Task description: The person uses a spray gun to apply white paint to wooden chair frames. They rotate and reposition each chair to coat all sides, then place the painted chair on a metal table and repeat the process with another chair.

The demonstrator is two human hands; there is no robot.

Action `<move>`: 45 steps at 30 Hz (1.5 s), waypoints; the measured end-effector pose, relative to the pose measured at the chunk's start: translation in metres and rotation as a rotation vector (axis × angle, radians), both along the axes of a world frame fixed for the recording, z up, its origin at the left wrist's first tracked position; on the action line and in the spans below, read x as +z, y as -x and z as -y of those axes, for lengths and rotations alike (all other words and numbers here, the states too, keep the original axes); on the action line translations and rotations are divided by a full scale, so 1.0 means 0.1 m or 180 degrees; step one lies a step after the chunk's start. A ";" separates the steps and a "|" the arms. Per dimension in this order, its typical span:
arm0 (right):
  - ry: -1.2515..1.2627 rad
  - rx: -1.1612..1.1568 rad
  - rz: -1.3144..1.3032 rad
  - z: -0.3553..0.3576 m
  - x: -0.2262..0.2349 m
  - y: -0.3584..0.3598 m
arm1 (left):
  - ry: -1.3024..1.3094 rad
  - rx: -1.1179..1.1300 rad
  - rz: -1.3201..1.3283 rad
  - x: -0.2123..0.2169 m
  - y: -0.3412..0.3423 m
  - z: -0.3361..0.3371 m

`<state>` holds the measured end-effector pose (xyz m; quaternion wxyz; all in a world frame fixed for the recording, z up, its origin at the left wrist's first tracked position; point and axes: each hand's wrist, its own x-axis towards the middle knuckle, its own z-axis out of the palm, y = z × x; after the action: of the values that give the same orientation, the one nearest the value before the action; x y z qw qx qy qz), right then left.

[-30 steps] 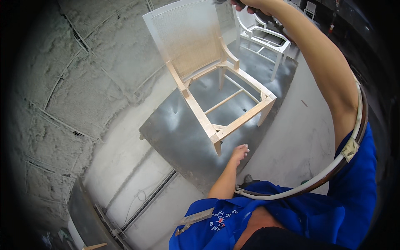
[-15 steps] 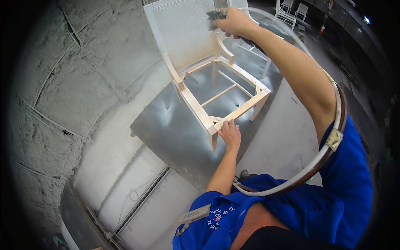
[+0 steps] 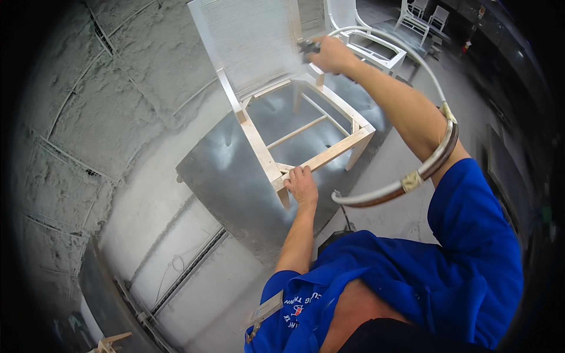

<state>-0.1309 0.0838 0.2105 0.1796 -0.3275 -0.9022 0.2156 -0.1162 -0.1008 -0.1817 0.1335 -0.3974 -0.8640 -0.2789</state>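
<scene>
Lowered since half a second ago: the right hand (image 3: 332, 57), which, with the dark spray gun (image 3: 307, 48) I log in it, is now near the right armrest of the chair (image 3: 329, 154). Compared with one second ago, the left hand (image 3: 301, 185) is up from below the seat frame and on the front rail, and the lower chair back is now whitish where it was tan. Left hand, state: partly closed, fingers bent over the rail at its left corner, thumb against the front face, holding the chair. Right hand, state: closed round the gun; I cannot tell how the fingers sit on its trigger. Chair, one: upright on a dark grey metallic tabletop (image 3: 218, 197), back away from me, seat frame open; back pale grey-white, front rail bare light wood. Hose (image 3: 382, 194), one: white and brown, wrapped with tape, looping around the right arm. White chair (image 3: 388, 62), one: behind the first, to the right. Further white chairs (image 3: 438, 19): in the background, upper right. Wall (image 3: 65, 153): grey, crusted, at left. Blue shirt (image 3: 382, 265), one, with a badge (image 3: 268, 308) on its left side.
</scene>
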 end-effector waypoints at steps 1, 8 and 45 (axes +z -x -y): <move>0.0300 0.0109 -0.0015 -0.01 -0.07 -0.03 | 0.0074 0.0023 -0.0089 0.00 0.01 0.00; 0.0455 0.0001 -0.0312 -0.44 -0.65 -0.29 | 0.0439 -0.0245 -0.0308 0.10 0.07 0.06; -0.2841 0.1113 -0.1094 -1.28 0.85 -1.05 | 0.0379 -0.1092 -0.1074 0.14 0.39 0.03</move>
<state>-0.0259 0.2117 0.2950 0.4091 -0.0228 -0.9051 -0.1133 -0.1553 -0.1043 -0.1678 0.2030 -0.5864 -0.7642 -0.1758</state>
